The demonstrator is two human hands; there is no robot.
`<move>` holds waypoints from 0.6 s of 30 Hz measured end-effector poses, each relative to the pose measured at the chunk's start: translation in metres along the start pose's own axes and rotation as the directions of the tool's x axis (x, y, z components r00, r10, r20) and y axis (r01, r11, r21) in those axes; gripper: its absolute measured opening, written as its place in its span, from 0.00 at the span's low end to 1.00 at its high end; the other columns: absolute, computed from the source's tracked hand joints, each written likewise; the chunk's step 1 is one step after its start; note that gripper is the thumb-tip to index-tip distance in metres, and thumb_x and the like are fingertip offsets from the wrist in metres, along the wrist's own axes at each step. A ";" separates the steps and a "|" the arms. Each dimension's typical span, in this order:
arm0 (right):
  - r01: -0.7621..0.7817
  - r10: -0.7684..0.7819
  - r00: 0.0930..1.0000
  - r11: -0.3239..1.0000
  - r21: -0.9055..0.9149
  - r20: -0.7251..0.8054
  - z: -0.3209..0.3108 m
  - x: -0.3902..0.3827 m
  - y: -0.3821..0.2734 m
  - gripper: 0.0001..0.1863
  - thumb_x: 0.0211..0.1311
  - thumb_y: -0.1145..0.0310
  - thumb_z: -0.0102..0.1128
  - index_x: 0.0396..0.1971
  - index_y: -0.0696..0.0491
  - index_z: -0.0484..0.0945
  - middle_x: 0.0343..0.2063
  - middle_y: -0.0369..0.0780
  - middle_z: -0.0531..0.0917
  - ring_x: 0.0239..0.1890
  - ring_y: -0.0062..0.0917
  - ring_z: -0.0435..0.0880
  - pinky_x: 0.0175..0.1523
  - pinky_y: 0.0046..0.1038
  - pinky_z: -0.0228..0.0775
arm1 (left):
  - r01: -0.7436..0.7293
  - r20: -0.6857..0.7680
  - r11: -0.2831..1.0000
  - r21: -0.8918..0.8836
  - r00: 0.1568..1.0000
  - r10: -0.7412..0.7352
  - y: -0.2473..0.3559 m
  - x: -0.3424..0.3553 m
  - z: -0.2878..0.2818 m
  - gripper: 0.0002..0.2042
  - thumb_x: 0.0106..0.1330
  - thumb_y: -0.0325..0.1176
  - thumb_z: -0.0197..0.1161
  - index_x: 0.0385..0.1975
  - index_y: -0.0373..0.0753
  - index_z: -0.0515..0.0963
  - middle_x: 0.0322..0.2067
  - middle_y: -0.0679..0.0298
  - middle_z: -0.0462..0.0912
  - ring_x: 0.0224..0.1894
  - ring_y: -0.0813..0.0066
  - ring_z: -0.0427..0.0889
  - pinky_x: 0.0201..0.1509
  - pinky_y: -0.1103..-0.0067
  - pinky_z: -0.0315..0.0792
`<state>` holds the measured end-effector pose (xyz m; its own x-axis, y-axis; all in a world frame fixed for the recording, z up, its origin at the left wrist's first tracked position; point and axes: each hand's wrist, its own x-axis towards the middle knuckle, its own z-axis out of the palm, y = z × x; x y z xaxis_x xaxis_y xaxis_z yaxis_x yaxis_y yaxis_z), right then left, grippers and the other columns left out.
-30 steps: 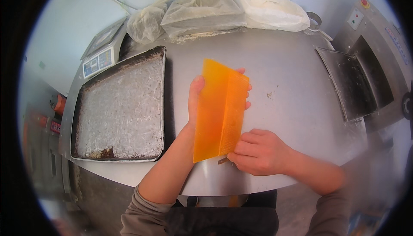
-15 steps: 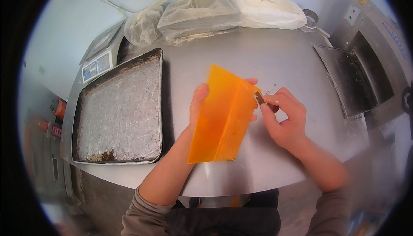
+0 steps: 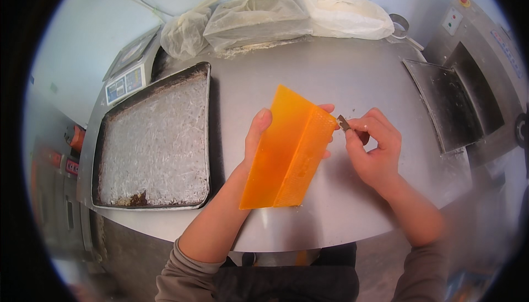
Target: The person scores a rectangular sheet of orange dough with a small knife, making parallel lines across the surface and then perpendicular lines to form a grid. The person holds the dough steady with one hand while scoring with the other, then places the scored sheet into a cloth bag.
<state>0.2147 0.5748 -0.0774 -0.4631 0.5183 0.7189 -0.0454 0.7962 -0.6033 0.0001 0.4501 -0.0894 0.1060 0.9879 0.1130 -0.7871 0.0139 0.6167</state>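
Orange block (image 3: 289,153): plastic by its look, slightly translucent, one face smooth with a soft sheen, the adjoining face finely textured; small tool (image 3: 343,123) dull and dark, material unclear. Table (image 3: 264,70) of smooth metal, satin, with blurred reflections; tray (image 3: 154,142) of metal, scuffed and streaked, its edges darkened and rough. Bags (image 3: 259,23) of thin, creased, see-through plastic; machine (image 3: 500,87) of satin grey metal; sleeve (image 3: 190,274) of matt, wrinkled cloth.

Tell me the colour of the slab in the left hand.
The slab is yellow-orange; the head view shows it best.
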 end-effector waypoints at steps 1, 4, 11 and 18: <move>0.010 -0.010 1.000 1.000 -0.001 -0.005 0.000 0.001 0.001 0.10 0.60 0.87 0.68 0.38 0.58 0.89 0.30 0.35 0.81 0.27 0.18 0.76 0.31 0.24 0.67 | 0.005 0.026 1.000 -0.002 1.000 -0.005 0.000 0.001 -0.001 0.56 0.71 0.78 0.60 0.82 0.30 0.67 0.74 0.48 0.79 0.66 0.58 0.86 0.68 0.57 0.87; -0.007 0.006 1.000 1.000 0.024 0.004 -0.003 0.002 0.002 0.09 0.61 0.86 0.68 0.38 0.58 0.89 0.30 0.35 0.81 0.27 0.18 0.77 0.30 0.23 0.68 | 0.019 0.063 0.999 -0.045 0.998 -0.016 -0.001 0.002 -0.003 0.57 0.70 0.77 0.61 0.82 0.28 0.67 0.73 0.47 0.80 0.65 0.58 0.87 0.67 0.58 0.88; -0.002 0.002 1.000 1.000 0.019 0.030 -0.005 0.003 0.003 0.08 0.61 0.86 0.68 0.36 0.59 0.88 0.31 0.36 0.82 0.28 0.18 0.77 0.31 0.23 0.68 | 0.040 0.051 0.994 -0.099 0.998 -0.035 0.000 0.000 -0.003 0.55 0.71 0.75 0.63 0.82 0.29 0.67 0.75 0.49 0.78 0.65 0.59 0.87 0.66 0.58 0.89; -0.002 0.001 0.999 1.000 0.019 0.045 -0.006 0.004 0.003 0.08 0.61 0.86 0.68 0.36 0.59 0.88 0.31 0.36 0.82 0.28 0.18 0.78 0.31 0.23 0.68 | 0.056 -0.013 0.998 0.009 0.998 -0.056 0.001 0.000 0.001 0.53 0.72 0.76 0.62 0.82 0.32 0.68 0.77 0.51 0.75 0.67 0.60 0.85 0.65 0.57 0.89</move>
<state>0.2182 0.5807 -0.0746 -0.5028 0.5047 0.7017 -0.0613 0.7889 -0.6114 0.0001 0.4501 -0.0885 0.1415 0.9876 0.0681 -0.7744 0.0676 0.6290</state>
